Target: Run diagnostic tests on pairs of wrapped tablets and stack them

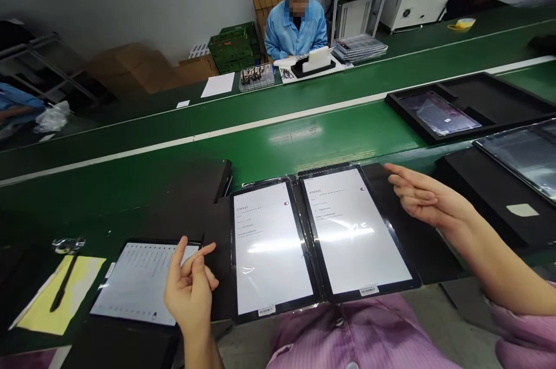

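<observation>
Two tablets lie side by side in front of me, the left tablet (271, 259) and the right tablet (354, 241), both lit with an "Internet" settings page and bearing a barcode label at the lower edge. My left hand (191, 279) is raised beside the left tablet, fingers apart and partly curled, holding nothing. It overlaps the view of a third lit tablet (134, 288), which shows a list. Over the black surface right of the right tablet, my right hand (414, 192) hovers empty, its index finger stretched out and the others loosely bent.
Yellow paper (80, 293) with a black tool (65, 285) lies at the left. A black tray (434, 137) holding a wrapped tablet sits at the back right, near a black box (482, 195). Across the green bench (330, 137) sits a person in blue (295, 33).
</observation>
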Demonstrator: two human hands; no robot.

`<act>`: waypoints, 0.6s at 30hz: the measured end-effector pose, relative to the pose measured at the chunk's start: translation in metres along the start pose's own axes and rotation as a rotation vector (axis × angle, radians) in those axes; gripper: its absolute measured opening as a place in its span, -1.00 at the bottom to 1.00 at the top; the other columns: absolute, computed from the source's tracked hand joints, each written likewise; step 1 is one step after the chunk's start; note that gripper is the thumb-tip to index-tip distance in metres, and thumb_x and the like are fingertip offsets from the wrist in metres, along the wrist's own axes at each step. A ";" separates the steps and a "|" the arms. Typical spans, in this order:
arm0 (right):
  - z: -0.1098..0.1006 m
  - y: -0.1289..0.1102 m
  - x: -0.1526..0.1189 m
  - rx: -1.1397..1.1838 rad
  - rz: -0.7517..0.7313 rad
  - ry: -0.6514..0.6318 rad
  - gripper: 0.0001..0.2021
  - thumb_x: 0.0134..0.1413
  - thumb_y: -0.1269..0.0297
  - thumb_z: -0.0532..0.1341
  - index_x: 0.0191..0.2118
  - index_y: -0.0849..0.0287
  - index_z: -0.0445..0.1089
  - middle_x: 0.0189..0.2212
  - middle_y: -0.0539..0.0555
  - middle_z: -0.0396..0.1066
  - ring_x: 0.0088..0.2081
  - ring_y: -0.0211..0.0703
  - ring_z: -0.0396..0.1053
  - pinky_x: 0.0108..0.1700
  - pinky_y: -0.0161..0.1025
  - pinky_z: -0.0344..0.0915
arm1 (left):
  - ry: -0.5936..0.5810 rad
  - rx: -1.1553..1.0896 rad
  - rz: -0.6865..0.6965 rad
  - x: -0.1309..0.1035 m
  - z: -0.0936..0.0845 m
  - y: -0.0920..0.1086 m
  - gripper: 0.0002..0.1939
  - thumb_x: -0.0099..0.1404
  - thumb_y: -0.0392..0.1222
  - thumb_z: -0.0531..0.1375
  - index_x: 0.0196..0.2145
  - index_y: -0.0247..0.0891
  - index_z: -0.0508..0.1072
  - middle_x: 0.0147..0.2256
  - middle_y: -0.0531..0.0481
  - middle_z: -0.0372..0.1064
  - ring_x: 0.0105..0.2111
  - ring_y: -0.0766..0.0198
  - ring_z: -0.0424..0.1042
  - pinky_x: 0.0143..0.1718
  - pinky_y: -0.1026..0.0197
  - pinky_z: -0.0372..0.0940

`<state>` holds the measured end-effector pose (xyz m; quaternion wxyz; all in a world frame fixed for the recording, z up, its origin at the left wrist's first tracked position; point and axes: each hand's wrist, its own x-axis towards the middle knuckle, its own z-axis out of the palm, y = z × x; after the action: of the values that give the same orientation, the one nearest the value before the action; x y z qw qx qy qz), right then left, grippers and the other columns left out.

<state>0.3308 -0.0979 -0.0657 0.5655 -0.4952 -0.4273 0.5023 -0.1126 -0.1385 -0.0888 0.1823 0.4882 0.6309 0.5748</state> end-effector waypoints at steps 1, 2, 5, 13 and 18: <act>0.003 -0.007 -0.004 0.075 0.077 -0.063 -0.74 0.26 -0.04 0.29 -0.15 0.02 0.41 -0.66 -0.20 0.03 -0.69 -0.36 -0.31 -0.71 -0.36 -0.21 | -0.004 0.006 -0.016 -0.001 -0.001 0.001 -0.40 0.39 0.08 0.28 0.27 -0.25 0.40 -0.27 -0.06 0.61 -0.73 0.47 0.15 -0.69 0.33 0.19; 0.006 -0.013 -0.008 0.118 0.108 -0.119 -0.71 0.32 -0.09 0.22 -0.24 0.03 0.40 -0.70 -0.22 -0.10 -0.69 -0.36 -0.37 -0.71 -0.35 -0.24 | -0.017 0.023 -0.029 -0.001 -0.002 0.001 -0.42 0.39 0.11 0.26 0.22 -0.28 0.45 -0.33 -0.03 0.60 -0.73 0.46 0.16 -0.68 0.32 0.19; 0.016 -0.019 -0.023 -0.009 -0.053 -0.261 -0.49 0.43 -0.19 0.00 -0.39 0.04 0.36 -0.76 -0.17 -0.10 -0.72 -0.30 -0.20 -0.65 -0.28 -0.06 | -0.081 0.086 -0.021 0.001 -0.007 -0.004 -0.35 0.45 0.32 0.07 -0.01 -0.36 0.58 -0.58 0.06 0.42 -0.73 0.39 0.13 -0.71 0.29 0.12; 0.060 -0.011 -0.036 -1.237 -0.869 -0.390 -0.61 0.39 -0.12 0.16 0.04 -0.01 0.57 -0.12 0.18 0.52 -0.13 0.04 0.37 0.03 0.07 0.17 | -0.187 0.218 0.239 0.005 -0.012 -0.018 -0.27 0.51 0.31 -0.15 -0.14 -0.28 0.62 -0.57 0.04 0.27 -0.56 0.24 0.26 -0.54 0.19 0.20; 0.083 -0.007 -0.034 -1.290 -0.923 -0.589 -0.50 0.26 -0.31 0.19 0.04 -0.11 0.59 0.19 0.20 0.39 0.15 0.22 0.24 0.29 0.33 -0.04 | -0.339 0.247 0.356 0.005 -0.009 -0.021 -0.46 0.52 0.09 -0.03 0.27 -0.26 0.36 0.03 -0.22 0.50 0.01 -0.05 0.48 0.10 -0.10 0.34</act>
<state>0.2461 -0.1203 -0.0465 0.1859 -0.3457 -0.9196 -0.0129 -0.1308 -0.1362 -0.1034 0.1204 0.6993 0.5608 0.4267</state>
